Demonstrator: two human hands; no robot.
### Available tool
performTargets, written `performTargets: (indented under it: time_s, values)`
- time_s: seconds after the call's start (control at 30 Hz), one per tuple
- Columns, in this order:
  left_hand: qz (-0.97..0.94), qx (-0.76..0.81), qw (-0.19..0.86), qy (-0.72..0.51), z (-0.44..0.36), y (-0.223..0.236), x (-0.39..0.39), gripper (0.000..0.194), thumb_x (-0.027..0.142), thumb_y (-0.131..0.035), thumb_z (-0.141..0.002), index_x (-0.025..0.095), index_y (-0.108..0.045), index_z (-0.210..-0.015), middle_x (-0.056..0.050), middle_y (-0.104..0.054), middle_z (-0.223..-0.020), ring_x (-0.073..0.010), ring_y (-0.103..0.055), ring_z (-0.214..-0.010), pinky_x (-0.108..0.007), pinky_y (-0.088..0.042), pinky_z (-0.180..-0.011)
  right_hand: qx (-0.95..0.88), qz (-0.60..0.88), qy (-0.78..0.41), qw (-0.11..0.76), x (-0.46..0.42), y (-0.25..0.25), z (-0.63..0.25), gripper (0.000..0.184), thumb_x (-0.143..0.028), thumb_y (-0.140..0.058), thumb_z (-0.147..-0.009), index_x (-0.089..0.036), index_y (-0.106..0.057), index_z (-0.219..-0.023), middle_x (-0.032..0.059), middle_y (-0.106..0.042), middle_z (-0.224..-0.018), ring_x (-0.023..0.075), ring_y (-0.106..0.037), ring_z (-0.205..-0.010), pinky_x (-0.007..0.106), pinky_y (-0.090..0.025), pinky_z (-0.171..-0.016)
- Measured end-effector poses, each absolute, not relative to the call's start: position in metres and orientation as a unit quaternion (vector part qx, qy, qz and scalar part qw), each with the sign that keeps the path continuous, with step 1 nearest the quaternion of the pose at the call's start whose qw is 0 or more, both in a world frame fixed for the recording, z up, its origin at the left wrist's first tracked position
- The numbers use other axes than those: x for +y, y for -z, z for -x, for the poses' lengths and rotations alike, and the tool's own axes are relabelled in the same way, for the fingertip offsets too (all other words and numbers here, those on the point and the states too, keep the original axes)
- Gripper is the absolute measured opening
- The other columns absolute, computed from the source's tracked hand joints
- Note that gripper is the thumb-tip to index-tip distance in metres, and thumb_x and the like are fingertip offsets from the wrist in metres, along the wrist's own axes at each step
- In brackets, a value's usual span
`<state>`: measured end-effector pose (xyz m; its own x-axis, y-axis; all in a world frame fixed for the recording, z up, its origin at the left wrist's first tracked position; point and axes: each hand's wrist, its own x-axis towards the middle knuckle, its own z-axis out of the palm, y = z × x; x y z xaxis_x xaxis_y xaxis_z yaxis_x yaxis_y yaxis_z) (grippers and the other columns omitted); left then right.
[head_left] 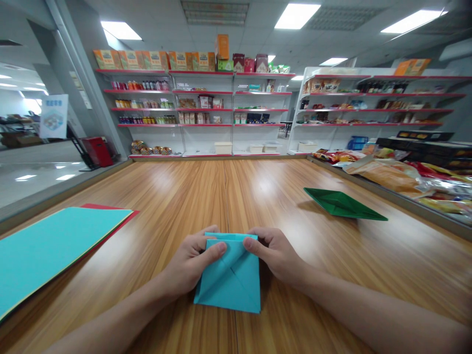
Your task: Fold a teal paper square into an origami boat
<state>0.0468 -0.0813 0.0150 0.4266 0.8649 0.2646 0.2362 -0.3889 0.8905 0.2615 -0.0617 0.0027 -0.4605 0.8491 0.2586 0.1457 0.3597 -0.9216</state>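
Note:
A folded turquoise paper (pixel 230 280) lies on the wooden table (pixel 236 196) right in front of me, with crease lines across its face. My left hand (pixel 190 263) pinches its upper left part, thumb on top. My right hand (pixel 275 253) pinches the upper right edge, fingers curled behind the paper. Both hands hold the top flap between thumb and fingers.
A stack of coloured sheets (pixel 47 250), turquoise on top and red below, lies at the left. A folded green paper piece (pixel 342 204) rests at the right. Snack bags (pixel 405 177) fill a counter along the right edge. Stocked shelves (pixel 206 113) stand behind.

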Motion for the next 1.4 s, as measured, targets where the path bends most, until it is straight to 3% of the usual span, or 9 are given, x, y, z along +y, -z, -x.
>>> performTargets:
  time_s: [0.27,0.37,0.43,0.73,0.97,1.4]
  values:
    - [-0.732,0.346,0.428,-0.401,-0.0490,-0.0184,-0.0833,0.041,0.046,-0.048,-0.090,0.015,-0.065,-0.069,-0.005,-0.057,-0.078,-0.0178,-0.052,-0.075,-0.029,-0.042,-0.068,-0.721,0.350,-0.450,0.395,-0.0610,-0.0028,-0.2618,0.039,-0.048,-0.056,-0.087,-0.014,-0.057,-0.068,-0.0022,-0.046,-0.062,0.0095,-0.042,-0.058,0.022,-0.032,-0.051]
    - [-0.724,0.340,0.439,-0.411,-0.0495,-0.0175,-0.0827,0.040,0.045,-0.050,-0.090,0.014,-0.065,-0.069,-0.007,-0.058,-0.082,-0.0187,-0.053,-0.077,-0.029,-0.043,-0.068,-0.701,0.343,-0.460,0.423,-0.0613,-0.0034,-0.2606,0.027,-0.044,-0.062,-0.084,-0.018,-0.063,-0.093,-0.0006,-0.056,-0.074,0.0112,-0.050,-0.065,0.022,-0.038,-0.056]
    - [-0.715,0.338,0.451,-0.412,-0.0493,-0.0158,-0.0820,0.038,0.045,-0.051,-0.090,0.014,-0.065,-0.071,-0.007,-0.058,-0.082,-0.0191,-0.054,-0.077,-0.029,-0.043,-0.067,-0.687,0.338,-0.469,0.440,-0.0614,-0.0029,-0.2604,0.031,-0.041,-0.066,-0.082,-0.020,-0.061,-0.105,0.0006,-0.061,-0.082,0.0126,-0.054,-0.070,0.023,-0.042,-0.060]
    - [-0.718,0.365,0.424,-0.414,-0.0506,-0.0178,-0.0805,0.026,0.041,-0.059,-0.084,0.017,-0.070,-0.089,-0.006,-0.059,-0.094,-0.0223,-0.055,-0.091,-0.033,-0.042,-0.080,-0.682,0.366,-0.434,0.462,-0.0607,0.0009,-0.2599,0.024,-0.039,-0.069,-0.079,-0.017,-0.063,-0.074,-0.0016,-0.057,-0.064,0.0104,-0.050,-0.059,0.022,-0.036,-0.051]
    - [-0.704,0.347,0.444,-0.433,-0.0503,-0.0190,-0.0823,0.029,0.036,-0.058,-0.087,0.014,-0.070,-0.073,-0.007,-0.057,-0.092,-0.0199,-0.056,-0.085,-0.030,-0.043,-0.074,-0.688,0.389,-0.422,0.445,-0.0630,-0.0032,-0.2606,0.031,-0.039,-0.069,-0.078,-0.015,-0.058,-0.062,-0.0029,-0.050,-0.055,0.0089,-0.043,-0.051,0.022,-0.030,-0.046]
    - [-0.696,0.332,0.457,-0.443,-0.0534,-0.0194,-0.0845,0.031,0.033,-0.054,-0.091,0.012,-0.068,-0.073,-0.009,-0.060,-0.092,-0.0186,-0.056,-0.081,-0.027,-0.044,-0.067,-0.686,0.330,-0.467,0.449,-0.0638,-0.0042,-0.2618,0.023,-0.038,-0.066,-0.082,-0.016,-0.061,-0.080,-0.0021,-0.054,-0.066,0.0088,-0.049,-0.058,0.020,-0.036,-0.050]
